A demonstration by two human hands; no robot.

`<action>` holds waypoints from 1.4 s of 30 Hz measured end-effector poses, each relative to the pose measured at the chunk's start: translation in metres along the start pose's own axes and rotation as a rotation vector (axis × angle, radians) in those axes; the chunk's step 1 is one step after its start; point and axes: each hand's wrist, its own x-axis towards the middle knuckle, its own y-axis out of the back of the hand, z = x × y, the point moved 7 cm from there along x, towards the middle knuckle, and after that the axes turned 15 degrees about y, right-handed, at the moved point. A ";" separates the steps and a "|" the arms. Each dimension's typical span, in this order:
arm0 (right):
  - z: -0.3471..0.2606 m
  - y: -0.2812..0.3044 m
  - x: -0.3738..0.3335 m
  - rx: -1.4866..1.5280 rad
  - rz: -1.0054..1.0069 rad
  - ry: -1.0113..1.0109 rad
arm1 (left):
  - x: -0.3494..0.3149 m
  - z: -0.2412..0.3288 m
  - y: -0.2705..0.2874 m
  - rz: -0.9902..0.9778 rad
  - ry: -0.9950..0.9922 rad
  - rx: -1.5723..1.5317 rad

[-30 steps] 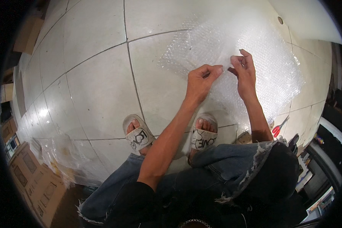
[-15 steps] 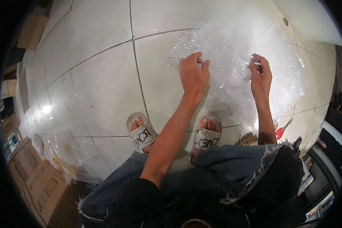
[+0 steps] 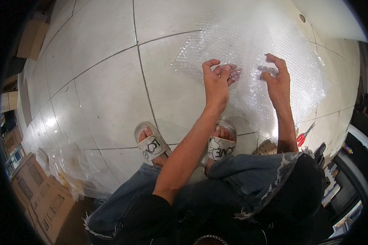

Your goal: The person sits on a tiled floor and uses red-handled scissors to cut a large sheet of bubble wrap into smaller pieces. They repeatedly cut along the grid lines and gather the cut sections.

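Note:
A large clear sheet of bubble wrap (image 3: pixel 300 77) lies spread over the tiles on the right, with a raised, creased middle. At its left part, my left hand (image 3: pixel 217 86) grips the film between thumb and fingers; some fingertips show blurred through the plastic. My right hand (image 3: pixel 278 81) holds the wrap a little further right, its index finger raised and bent, the thumb against the film and other fingers partly hidden behind it. A gap of creased wrap separates the two hands.
Red-handled scissors (image 3: pixel 301 139) lie on the floor beside my right forearm. Crumpled clear plastic (image 3: pixel 75 163) and a flattened cardboard box (image 3: pixel 41 196) sit at the lower left. My sandalled feet (image 3: pixel 151 145) stand below the sheet. Another carton (image 3: pixel 32 38) is at the far left.
My left hand has moved right and turned, now gripping the wrap with its fingers behind the film. My right hand has shifted slightly left, bringing the hands closer together.

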 end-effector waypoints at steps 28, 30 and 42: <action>-0.022 0.023 -0.005 -0.318 0.041 0.080 | 0.034 0.097 -0.014 0.200 -0.490 1.088; -0.016 0.024 -0.005 -0.320 0.008 0.102 | 0.026 0.083 -0.030 0.117 -0.455 0.991; 0.001 0.023 -0.007 -0.166 0.138 -0.089 | -0.005 0.054 0.002 0.546 -0.854 1.176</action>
